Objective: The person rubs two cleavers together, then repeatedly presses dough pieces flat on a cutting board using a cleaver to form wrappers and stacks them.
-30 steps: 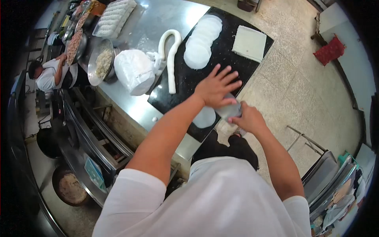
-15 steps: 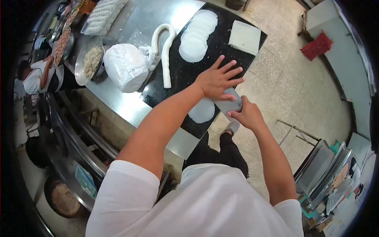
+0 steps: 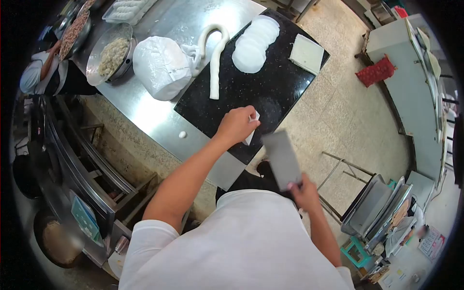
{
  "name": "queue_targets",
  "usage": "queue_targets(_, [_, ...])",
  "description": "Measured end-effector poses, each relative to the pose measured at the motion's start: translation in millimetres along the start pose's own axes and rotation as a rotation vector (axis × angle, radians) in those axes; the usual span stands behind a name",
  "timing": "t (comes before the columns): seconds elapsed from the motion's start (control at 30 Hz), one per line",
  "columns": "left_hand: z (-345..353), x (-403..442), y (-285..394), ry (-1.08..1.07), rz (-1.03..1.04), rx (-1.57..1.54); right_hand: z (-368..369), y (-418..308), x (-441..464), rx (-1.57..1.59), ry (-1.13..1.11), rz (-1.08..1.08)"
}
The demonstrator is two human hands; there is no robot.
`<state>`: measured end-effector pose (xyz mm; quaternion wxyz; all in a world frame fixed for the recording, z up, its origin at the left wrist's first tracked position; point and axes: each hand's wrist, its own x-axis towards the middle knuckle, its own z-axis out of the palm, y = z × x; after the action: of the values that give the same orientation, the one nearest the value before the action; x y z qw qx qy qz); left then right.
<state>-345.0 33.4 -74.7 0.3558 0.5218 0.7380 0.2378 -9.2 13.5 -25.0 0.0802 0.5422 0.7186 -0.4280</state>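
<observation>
My left hand [image 3: 238, 126] is closed on a thin white dough round [image 3: 252, 126], lifted and folded over the near end of the black slab [image 3: 193, 104]. Held off the slab's right edge is a wide grey cleaver [image 3: 282, 158], its handle gripped in my right hand [image 3: 305, 193]. Overlapping white dough rounds [image 3: 250, 53] lie on the slab's far part. Left of them curves a long dough rope [image 3: 215, 72]. A square stack of pale sheets [image 3: 307, 54] rests near the far right corner.
A white plastic-wrapped bundle [image 3: 162, 67] and a bowl of pale filling [image 3: 113, 57] stand on the steel table [image 3: 145, 113]. A small dough piece [image 3: 182, 134] lies near its edge. A co-worker [image 3: 36, 72] is at far left. Metal trays [image 3: 369, 205] stand at right.
My left hand has gone from spread flat over the blade to closed on the dough round, lifting it. My right hand has drawn the cleaver back, away from the slab. The view has shifted.
</observation>
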Motion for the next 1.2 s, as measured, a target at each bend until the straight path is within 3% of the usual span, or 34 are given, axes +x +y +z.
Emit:
queue_targets(0.03, [5, -4, -4, 0.146, 0.071, -0.091, -11, -2, 23, 0.002, 0.064, -0.023])
queue_targets(0.17, [13, -13, 0, 0.217, 0.002, -0.137, -40, -54, 126, -0.064, 0.134, -0.180])
queue_targets(0.3, [20, -27, 2, 0.352, 0.055, -0.280, -5, -73, 164, 0.033, 0.023, -0.298])
queue_targets(0.37, [23, -43, 16, 0.430, 0.083, -0.342, -6, -69, 144, -0.119, -0.184, -0.394])
queue_targets(0.43, [19, -52, 26, 0.375, -0.086, -0.465, -16, -51, 141, -0.106, -0.325, -0.367])
queue_targets(0.53, [14, -35, 38, 0.494, -0.105, -0.566, -57, -24, 156, -0.155, -0.490, -0.415])
queue_targets(0.67, [-18, 35, 44, 0.755, -0.096, -0.713, -110, 13, 175, -0.179, -0.519, -0.445])
queue_targets(0.73, [-35, 68, 36, 0.747, -0.222, -0.848, -130, 28, 182, -0.085, -0.406, -0.395])
queue_targets(0.8, [-32, 86, 18, 0.810, -0.375, -0.526, -161, 19, 181, -0.133, -0.404, -0.333])
queue_targets(0.9, [-37, 66, 10, 0.867, -0.370, -0.310, -184, 22, 191, 0.194, -0.151, -0.633])
queue_targets(0.93, [-35, 55, 7, 0.869, -0.374, -0.302, -187, 23, 196, 0.201, -0.156, -0.636])
queue_targets(1.0, [-27, 30, 1, 0.847, -0.496, -0.102, -189, 16, 212, 0.623, -0.124, -0.527])
queue_targets(1.07, [-14, 11, -18, 0.886, -0.425, -0.030, -171, 4, 247, 0.792, -0.088, -0.532])
queue_targets(1.13, [-12, -3, -16, 0.872, -0.540, 0.067, -143, -10, 278, 0.958, -0.044, -0.524])
queue_targets(1.2, [-10, -2, -21, 0.910, -0.438, 0.136, -126, -28, 291, 1.057, -0.098, 0.077])
